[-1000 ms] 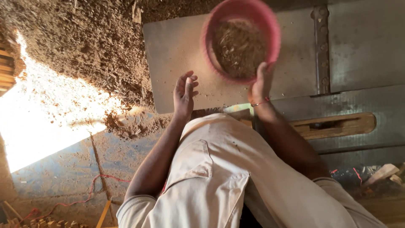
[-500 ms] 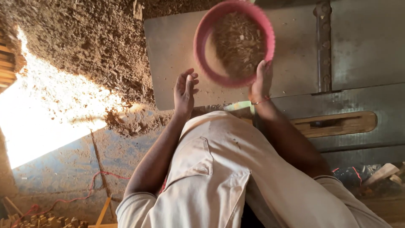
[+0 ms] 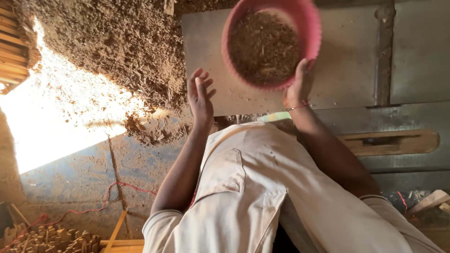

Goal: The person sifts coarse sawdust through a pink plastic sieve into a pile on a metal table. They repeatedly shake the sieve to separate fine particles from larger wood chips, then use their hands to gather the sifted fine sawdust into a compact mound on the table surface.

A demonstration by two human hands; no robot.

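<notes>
Best done, by the look of it, with both hands: bring the left hand (image 3: 200, 96) onto the rim opposite the right hand (image 3: 300, 84), keep the basin (image 3: 313, 33) level, and move it slowly, since a one-sided hold on a loaded bowl tends to tip. Watch the far edge, where the chips (image 3: 262, 47) lie highest. Avoid jerks, or some will likely spill onto the plate (image 3: 351, 61) below.

Pink and round, the basin, far from the body and right of centre, above the grey metal plate, nearly full of brown chips and dust.

Right arm stretched forward and slightly bent at the elbow, wrist with a thin band, fingers clamped on the basin's near right rim, fingertips curled over the edge; thumb not clearly seen.

Left arm also forward, forearm raised, palm turned towards the basin, fingers apart and loosely straight, holding nothing and just left of the rim, not touching it.

To the far left, a large heap (image 3: 108, 51) of the same brown stuff, partly in harsh sunlight. Near left on the floor, a red cord (image 3: 126, 187). To the right, a wooden slat (image 3: 389, 143) on the metal frame.
</notes>
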